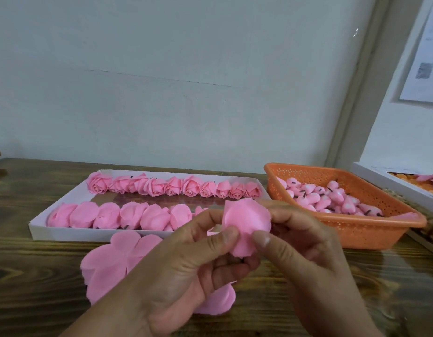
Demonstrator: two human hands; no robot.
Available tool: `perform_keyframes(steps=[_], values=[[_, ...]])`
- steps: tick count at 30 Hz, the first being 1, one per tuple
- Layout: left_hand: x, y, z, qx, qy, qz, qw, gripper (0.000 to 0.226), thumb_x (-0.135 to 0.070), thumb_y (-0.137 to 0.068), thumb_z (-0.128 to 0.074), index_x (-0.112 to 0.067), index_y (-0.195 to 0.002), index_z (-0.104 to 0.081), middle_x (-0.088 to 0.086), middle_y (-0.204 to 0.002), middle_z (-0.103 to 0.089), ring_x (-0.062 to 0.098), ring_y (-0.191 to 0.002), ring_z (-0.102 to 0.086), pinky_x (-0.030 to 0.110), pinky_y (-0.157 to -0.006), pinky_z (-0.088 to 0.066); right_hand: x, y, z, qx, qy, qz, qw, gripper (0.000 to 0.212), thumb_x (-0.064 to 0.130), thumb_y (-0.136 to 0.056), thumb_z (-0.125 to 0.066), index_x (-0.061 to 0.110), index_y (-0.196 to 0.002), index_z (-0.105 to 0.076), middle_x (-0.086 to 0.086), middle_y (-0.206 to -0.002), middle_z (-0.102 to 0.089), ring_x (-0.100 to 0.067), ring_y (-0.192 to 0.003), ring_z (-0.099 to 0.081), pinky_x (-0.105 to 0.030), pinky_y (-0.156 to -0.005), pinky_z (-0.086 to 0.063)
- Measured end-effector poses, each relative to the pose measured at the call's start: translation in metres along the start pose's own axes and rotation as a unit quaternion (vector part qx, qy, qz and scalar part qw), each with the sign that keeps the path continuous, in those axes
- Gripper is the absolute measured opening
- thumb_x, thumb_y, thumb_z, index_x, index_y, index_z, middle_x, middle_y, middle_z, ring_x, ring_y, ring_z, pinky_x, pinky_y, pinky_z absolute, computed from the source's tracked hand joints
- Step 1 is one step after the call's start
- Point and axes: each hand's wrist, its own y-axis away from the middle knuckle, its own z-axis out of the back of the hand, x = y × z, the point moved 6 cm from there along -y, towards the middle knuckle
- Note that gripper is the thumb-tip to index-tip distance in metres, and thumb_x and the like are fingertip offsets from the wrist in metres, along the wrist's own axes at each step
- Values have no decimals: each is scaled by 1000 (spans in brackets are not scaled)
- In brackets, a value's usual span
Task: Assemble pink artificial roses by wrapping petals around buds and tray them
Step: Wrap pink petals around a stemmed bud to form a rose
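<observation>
A half-wrapped pink rose (pixel 245 224) is held in front of me above the wooden table. My left hand (pixel 186 266) grips it from below, thumb pressed on a petal. My right hand (pixel 300 242) pinches its petals from the right, thumb at the front. Under my hands lies a stack of flat pink petal sheets (pixel 108 263). Behind it a white tray (pixel 64 231) holds two rows of pink roses (pixel 171 187). An orange basket (pixel 356 229) at the right holds several pink buds (pixel 332 198).
A second white tray (pixel 380 178) with orange and pink pieces sits at the far right edge. The wall rises right behind the trays. Bare wooden tabletop (pixel 35 276) lies to the left of the petal stack.
</observation>
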Motion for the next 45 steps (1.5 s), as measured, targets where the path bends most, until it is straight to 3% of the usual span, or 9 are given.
perform_keyframes(steps=[3, 9, 14, 20, 26, 29, 32, 36, 45], values=[[-1, 1, -1, 14, 6, 1, 1000, 62, -13, -41, -95, 0, -97, -71, 26, -83, -68, 30, -64, -70, 29, -54, -59, 0, -2, 3, 12, 9, -8, 1000, 26, 34, -74, -72, 13, -90, -71, -10, -94, -69, -28, -90, -65, -44, -77, -51], [-2, 2, -4, 32, -15, 3, 999, 63, -14, -46, -94, -1, -102, -69, 27, -85, -68, 28, -64, -69, 27, -55, -58, 0, -3, -2, 2, -19, -45, 999, 38, 52, -63, -76, 16, -73, -72, -7, -65, -67, -14, -60, -60, -27, -60, -49], [-2, 1, -6, 47, -21, 3, 999, 65, -16, -49, -93, -1, -107, -67, 23, -82, -68, 26, -66, -69, 25, -55, -57, -7, -1, 0, -29, -81, -112, 990, 25, 31, -59, -77, 8, -64, -70, -14, -54, -62, -17, -48, -56, -24, -49, -46], [-4, 1, -6, 41, -39, -4, 998, 55, -17, -48, -94, -7, -98, -72, 24, -84, -69, 27, -66, -69, 26, -56, -58, -2, -3, 2, -38, 23, -83, 996, 6, 18, -65, -69, 15, -70, -71, -11, -63, -67, -17, -55, -60, -30, -57, -48], [-6, 2, -3, 33, -50, -12, 998, 58, -18, -47, -94, -5, -99, -71, 25, -84, -68, 28, -66, -69, 27, -55, -57, -8, -8, 2, 5, 3, -140, 990, 27, 21, -67, -70, 27, -93, -70, -6, -84, -73, -14, -75, -68, -23, -64, -51], [-5, 1, -2, 26, -73, -10, 997, 63, -21, -47, -94, -3, -101, -68, 25, -85, -67, 28, -67, -68, 26, -55, -57, -9, -8, -5, 61, -3, -175, 983, 14, 19, -71, -64, 14, -80, -72, -10, -68, -69, -12, -56, -60, -20, -55, -47], [-2, 0, 0, 15, -105, -7, 994, 68, -24, -47, -94, -3, -105, -66, 25, -88, -68, 29, -71, -68, 26, -57, -56, -10, -10, -3, 30, 10, -180, 983, 8, 14, -66, -63, 8, -70, -67, -9, -58, -63, -13, -49, -55, -24, -49, -44], [-4, -1, 1, -8, -122, -25, 992, 44, -17, -58, -87, -4, -95, -68, 25, -85, -68, 27, -68, -68, 26, -57, -55, -6, -11, -2, 7, 64, -136, 989, 6, 6, -76, -65, 7, -71, -63, -16, -60, -65, -20, -51, -58, -37, -52, -48], [-8, -5, 12, -66, -160, -44, 984, 40, -14, -58, -82, -5, -93, -65, 19, -76, -68, 26, -66, -66, 28, -58, -57, 11, -17, -10, 95, 114, -88, 985, 7, 13, -67, -66, 7, -67, -62, -3, -58, -63, -7, -53, -55, -18, -51, -44]])
